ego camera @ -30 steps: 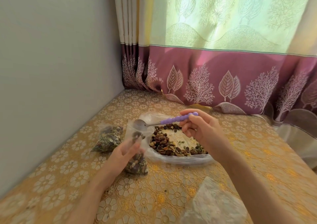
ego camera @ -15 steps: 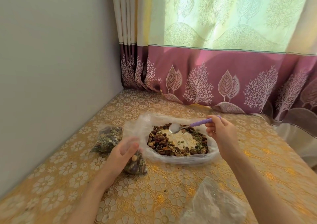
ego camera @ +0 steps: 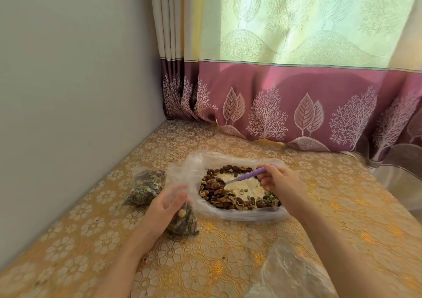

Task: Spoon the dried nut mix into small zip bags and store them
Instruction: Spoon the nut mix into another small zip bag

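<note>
Left grip: left hand (ego camera: 164,208) curled around the upper part of a small zip bag (ego camera: 183,222), fingers pressed on its clear plastic; the bag stands on the tabletop (ego camera: 91,229) with nut mix in its lower half.
Right grip: right hand (ego camera: 279,181) pinching the purple handle of a spoon (ego camera: 245,176) between thumb and fingertips.
Spoon: slanted down to the left, its metal bowl dipped among the nuts at the left side of the pile.
Nut mix: dark nuts (ego camera: 228,195) and green seeds lie in a ring around a pale bare middle, inside a large clear plastic bag (ego camera: 239,215) spread wide on the tabletop, just right of the small bag.
Filled bag: a second small bag (ego camera: 145,187) of mix lies on the tabletop left of the big one, near the wall (ego camera: 68,92).
Near edge: crumpled clear plastic (ego camera: 290,275) at the bottom right; its contents cannot be told.
Backdrop: a curtain (ego camera: 296,103), green above and purple below, hangs down to the tabletop's far edge.
</note>
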A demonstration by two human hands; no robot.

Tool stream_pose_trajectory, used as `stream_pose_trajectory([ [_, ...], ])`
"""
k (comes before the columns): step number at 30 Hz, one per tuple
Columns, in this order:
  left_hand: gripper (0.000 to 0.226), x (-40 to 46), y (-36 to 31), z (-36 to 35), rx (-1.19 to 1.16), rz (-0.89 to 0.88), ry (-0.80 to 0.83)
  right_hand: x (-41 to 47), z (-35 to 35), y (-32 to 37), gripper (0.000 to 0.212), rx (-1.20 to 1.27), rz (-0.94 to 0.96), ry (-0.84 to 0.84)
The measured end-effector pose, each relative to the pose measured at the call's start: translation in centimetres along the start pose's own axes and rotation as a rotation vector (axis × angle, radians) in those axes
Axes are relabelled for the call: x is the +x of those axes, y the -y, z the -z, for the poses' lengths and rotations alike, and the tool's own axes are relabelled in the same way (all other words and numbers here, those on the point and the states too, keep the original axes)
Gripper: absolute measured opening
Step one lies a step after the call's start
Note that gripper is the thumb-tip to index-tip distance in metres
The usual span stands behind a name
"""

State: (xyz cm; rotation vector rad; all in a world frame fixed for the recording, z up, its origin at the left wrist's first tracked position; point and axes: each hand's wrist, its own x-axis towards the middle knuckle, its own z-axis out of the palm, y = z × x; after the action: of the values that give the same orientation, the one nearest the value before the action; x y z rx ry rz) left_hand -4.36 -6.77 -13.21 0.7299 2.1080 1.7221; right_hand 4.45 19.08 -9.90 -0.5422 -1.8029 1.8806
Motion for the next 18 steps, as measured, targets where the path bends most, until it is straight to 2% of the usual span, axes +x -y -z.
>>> stream_pose_trajectory([
  [10,0.091,0.2,0.3,0.2,0.002,-0.013,0.008,0.3,0.7,-1.0,0.024,0.221,-0.126,-0.112],
  [18,0.084,0.3,0.4,0.2,0.008,0.000,0.007,0.2,1.1,0.7,0.019,0.320,-0.106,-0.140],
])
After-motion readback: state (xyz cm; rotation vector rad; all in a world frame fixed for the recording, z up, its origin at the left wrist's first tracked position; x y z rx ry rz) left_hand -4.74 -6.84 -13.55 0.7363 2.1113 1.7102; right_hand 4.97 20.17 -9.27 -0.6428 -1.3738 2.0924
